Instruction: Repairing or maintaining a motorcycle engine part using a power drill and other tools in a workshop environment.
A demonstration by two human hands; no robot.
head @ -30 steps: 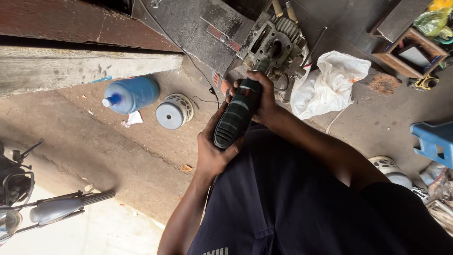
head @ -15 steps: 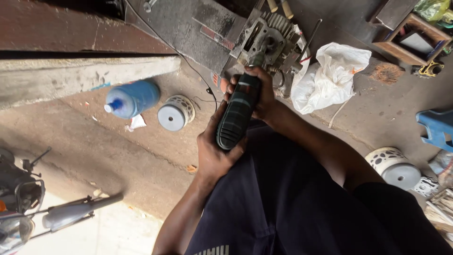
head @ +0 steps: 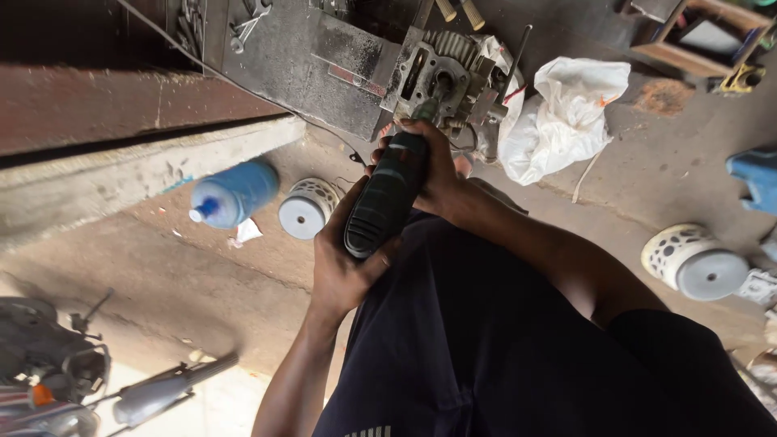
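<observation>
Looking down: a person's own dark shorts fill the view from 5 to 7 o'clock, hiding the ground beneath.
Hidden or cut off: the motorcycle [head: 57, 380] at 8 o'clock is clipped by the frame edge, only its handlebar parts showing; the wooden crate [head: 702, 36] at 1 o'clock is cut at the top; the blue object [head: 754, 176] at 3 o'clock is cut at the right edge and cannot be identified.
Engine block [head: 443, 85]: grey, finned metal at 12 o'clock, resting against a dark metal plate [head: 291, 61]; its lower face is covered by the right hand.
White plastic bag [head: 566, 117]: crumpled, at 1 o'clock, just beside the engine block.
Power tool [head: 387, 194]: centre of view, dark green-black body with a ribbed rubber grip, tilted with its nose up toward the engine block; the tip is too small and shadowed to make out.
Left hand [head: 340, 271]: fingers wrapped closed round the tool's rear end.
Right hand [head: 441, 182]: closed round the tool's front part, knuckles near the engine block.
Blue bottle [head: 235, 193]: lying on its side at 9 o'clock.
Perforated white caps: one [head: 306, 209] beside the bottle, another [head: 696, 260] at 3 o'clock.
</observation>
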